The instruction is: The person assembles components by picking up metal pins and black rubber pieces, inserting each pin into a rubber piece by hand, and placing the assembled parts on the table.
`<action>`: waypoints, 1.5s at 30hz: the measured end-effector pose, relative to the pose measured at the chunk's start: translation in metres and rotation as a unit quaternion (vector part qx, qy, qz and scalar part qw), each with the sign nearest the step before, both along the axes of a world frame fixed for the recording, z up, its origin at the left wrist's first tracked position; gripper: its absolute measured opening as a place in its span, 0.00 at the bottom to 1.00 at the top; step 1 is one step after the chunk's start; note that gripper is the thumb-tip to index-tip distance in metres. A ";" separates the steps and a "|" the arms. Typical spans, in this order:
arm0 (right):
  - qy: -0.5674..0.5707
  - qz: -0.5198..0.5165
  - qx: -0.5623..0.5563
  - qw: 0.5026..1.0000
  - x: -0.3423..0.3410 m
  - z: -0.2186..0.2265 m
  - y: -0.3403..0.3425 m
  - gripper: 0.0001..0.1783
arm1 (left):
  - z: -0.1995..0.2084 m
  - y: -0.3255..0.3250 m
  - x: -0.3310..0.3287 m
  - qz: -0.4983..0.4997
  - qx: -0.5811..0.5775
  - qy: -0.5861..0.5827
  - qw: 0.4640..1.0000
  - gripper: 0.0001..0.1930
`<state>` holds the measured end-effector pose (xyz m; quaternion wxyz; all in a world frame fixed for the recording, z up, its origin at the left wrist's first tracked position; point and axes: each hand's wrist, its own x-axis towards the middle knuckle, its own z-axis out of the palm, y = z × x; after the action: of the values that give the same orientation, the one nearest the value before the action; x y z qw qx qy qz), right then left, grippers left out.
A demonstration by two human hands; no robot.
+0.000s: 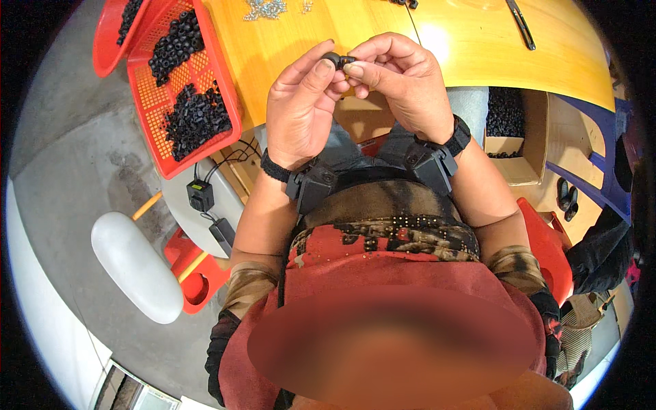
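Note:
My left hand (301, 109) and my right hand (403, 82) are raised together over the near edge of the yellow wooden table (471, 55). Between their fingertips they pinch a small black round part (337, 61). The left thumb and forefinger grip one side of it, the right fingers close on the other. Each wrist carries a black strap with a black device on it.
A red perforated basket (154, 102) with several small black parts sits at the left on the table's corner. A cardboard box (516, 147) of black parts stands lower right. Small metal pieces (266, 8) and a dark tool (521, 24) lie at the far edge. A white stool seat (133, 263) stands left.

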<state>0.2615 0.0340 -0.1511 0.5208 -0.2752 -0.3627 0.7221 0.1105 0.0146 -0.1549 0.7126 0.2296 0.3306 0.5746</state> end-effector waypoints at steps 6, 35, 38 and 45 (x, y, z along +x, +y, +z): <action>0.025 0.017 0.013 0.999 0.003 0.002 -0.002 0.04 | 0.006 -0.003 0.000 -0.023 0.058 0.006 0.998 0.14; 0.131 0.096 0.046 0.986 0.022 0.013 -0.043 0.05 | 0.044 -0.055 0.024 0.023 0.123 0.098 0.987 0.13; 0.145 0.109 0.021 0.983 0.021 0.014 -0.045 0.05 | 0.047 -0.058 0.025 0.037 0.075 0.080 0.993 0.12; 0.199 0.118 0.008 0.973 0.019 0.007 -0.043 0.06 | 0.046 -0.054 0.025 0.016 0.003 -0.038 0.999 0.09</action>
<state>0.2804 -0.0085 -0.1438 0.4955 -0.0771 -0.2875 0.8160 0.1353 -0.0396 -0.1093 0.7150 0.2044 0.3046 0.5952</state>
